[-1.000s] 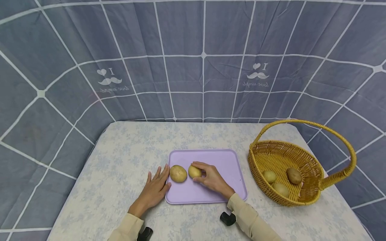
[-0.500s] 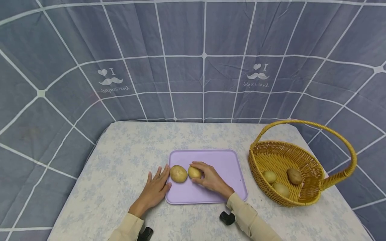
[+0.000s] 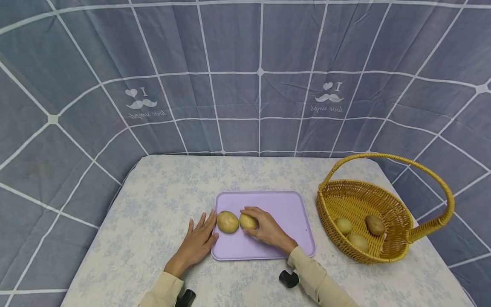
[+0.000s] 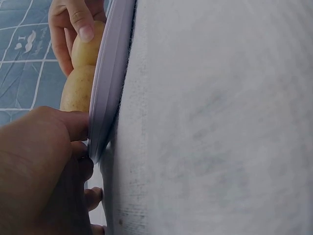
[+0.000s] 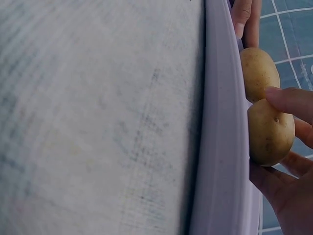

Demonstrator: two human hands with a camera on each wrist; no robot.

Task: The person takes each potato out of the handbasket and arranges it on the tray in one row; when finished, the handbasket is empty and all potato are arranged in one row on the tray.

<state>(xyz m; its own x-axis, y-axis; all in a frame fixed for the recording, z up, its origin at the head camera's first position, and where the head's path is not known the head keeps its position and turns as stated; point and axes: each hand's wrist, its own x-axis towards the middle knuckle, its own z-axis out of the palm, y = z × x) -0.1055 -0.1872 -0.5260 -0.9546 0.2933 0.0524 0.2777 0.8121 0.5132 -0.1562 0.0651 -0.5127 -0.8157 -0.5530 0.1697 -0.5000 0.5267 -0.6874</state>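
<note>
Two potatoes lie side by side on a lilac tray (image 3: 276,204). The larger potato (image 3: 228,222) is at the tray's left edge; the smaller potato (image 3: 247,221) is just right of it. My right hand (image 3: 268,228) grips the smaller one between thumb and fingers, which shows also as a potato (image 5: 270,132) in the right wrist view. My left hand (image 3: 196,241) lies with its fingers extended along the tray's left rim, fingertips right beside the larger potato. In the left wrist view the larger potato (image 4: 78,90) stands just past that hand's thumb.
A yellow wicker basket (image 3: 326,217) with a tall handle stands right of the tray, holding several potatoes, one of them browner (image 3: 375,225). A pale floral cloth (image 3: 168,183) covers the table. Behind hangs a blue-grey curtain (image 3: 238,98) with white grid lines.
Both hands, the potatoes and the tray keep almost the same places; only a very slight shift of the whole head view shows.
</note>
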